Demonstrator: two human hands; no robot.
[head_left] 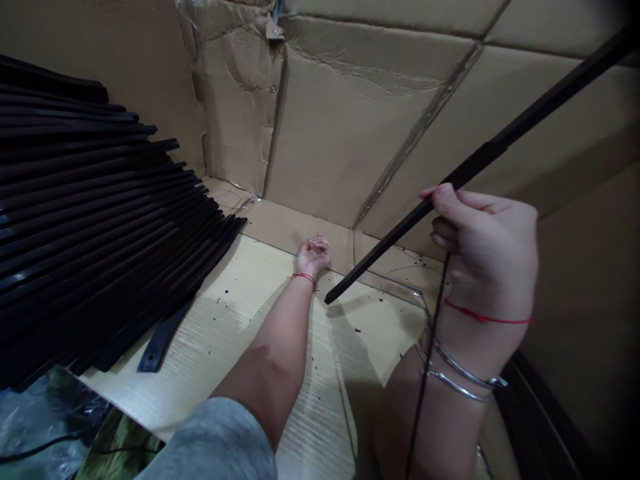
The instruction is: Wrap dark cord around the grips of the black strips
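Observation:
My right hand (487, 257) is closed round a long black strip (520, 127) that slants from the upper right down to a tip over the table. A thin black strand (431, 347) hangs down from that hand past two silver bangles (457, 373) and a red thread on the wrist. My left hand (313, 255) reaches far forward with its fingers curled, resting on the pale wooden tabletop (240, 320) at the foot of the cardboard wall. What it holds, if anything, is hidden. A red thread circles that wrist too.
A tall stack of black strips (95, 220) fills the left side, with one loose black piece (163, 337) lying at its foot. Cardboard sheets (360, 113) wall off the back and right. Crumpled plastic wrap (45, 427) lies at the lower left.

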